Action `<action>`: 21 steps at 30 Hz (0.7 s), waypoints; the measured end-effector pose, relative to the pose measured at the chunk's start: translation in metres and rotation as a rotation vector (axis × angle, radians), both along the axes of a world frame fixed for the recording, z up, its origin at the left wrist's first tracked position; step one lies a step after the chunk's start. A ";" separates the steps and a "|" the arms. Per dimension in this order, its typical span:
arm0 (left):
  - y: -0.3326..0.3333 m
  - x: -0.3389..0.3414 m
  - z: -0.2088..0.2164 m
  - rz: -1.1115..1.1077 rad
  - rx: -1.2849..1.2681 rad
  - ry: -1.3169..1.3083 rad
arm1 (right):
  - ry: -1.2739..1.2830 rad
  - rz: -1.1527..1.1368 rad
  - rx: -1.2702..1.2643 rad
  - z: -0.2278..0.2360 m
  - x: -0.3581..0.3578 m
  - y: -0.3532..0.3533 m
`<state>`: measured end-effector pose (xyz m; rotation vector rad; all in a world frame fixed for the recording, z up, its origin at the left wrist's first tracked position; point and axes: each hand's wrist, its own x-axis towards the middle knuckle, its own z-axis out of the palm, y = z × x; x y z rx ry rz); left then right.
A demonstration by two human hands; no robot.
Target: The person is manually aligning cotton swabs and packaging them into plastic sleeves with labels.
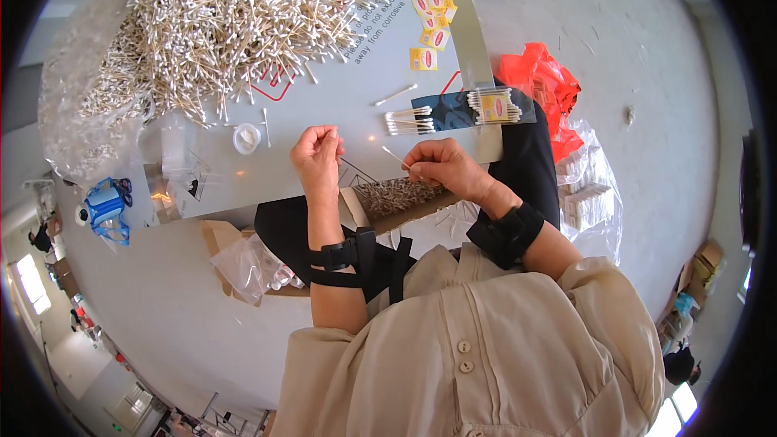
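Between the thumb and fingers of my right hand [447, 168] is a single cotton swab [393, 154], its white tip pointing up and left. My left hand [318, 155] is closed in a pinch over the table's near side; what its fingertips hold, if anything, is too small to make out. Beyond my right hand lies a dark strip [450, 112]. A row of cotton swabs [409, 120] rests on its left end, and a bundle of swabs with a yellow card [494, 105] on its right. One loose swab [395, 95] lies just beyond the row.
A big heap of cotton swabs [218, 32] spills from a clear bag at the far left. Near it stands a small round tub [246, 138]. Yellow cards [433, 20] lie far right. Below the table edge sits a box of swabs [396, 197]; red plastic bags [538, 81] lie right.
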<state>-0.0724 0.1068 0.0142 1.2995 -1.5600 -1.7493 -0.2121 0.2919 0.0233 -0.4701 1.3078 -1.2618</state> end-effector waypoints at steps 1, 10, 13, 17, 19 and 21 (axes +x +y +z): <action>0.001 -0.001 0.000 -0.012 0.011 0.000 | -0.083 -0.004 0.057 0.004 -0.002 0.000; 0.017 -0.008 0.003 -0.120 0.032 -0.041 | -0.201 -0.065 -0.011 -0.001 -0.007 0.002; 0.016 -0.011 -0.006 -0.136 -0.033 -0.043 | 0.639 -0.100 -0.149 -0.007 -0.019 -0.008; 0.015 -0.022 -0.009 -0.177 -0.269 -0.095 | 1.375 -0.084 -0.043 -0.006 -0.044 -0.030; 0.016 -0.032 -0.007 -0.224 -0.409 -0.135 | 1.421 -0.078 -0.005 -0.016 -0.050 -0.038; 0.016 -0.042 -0.006 -0.271 -0.546 -0.173 | 1.431 -0.005 0.028 -0.021 -0.052 -0.042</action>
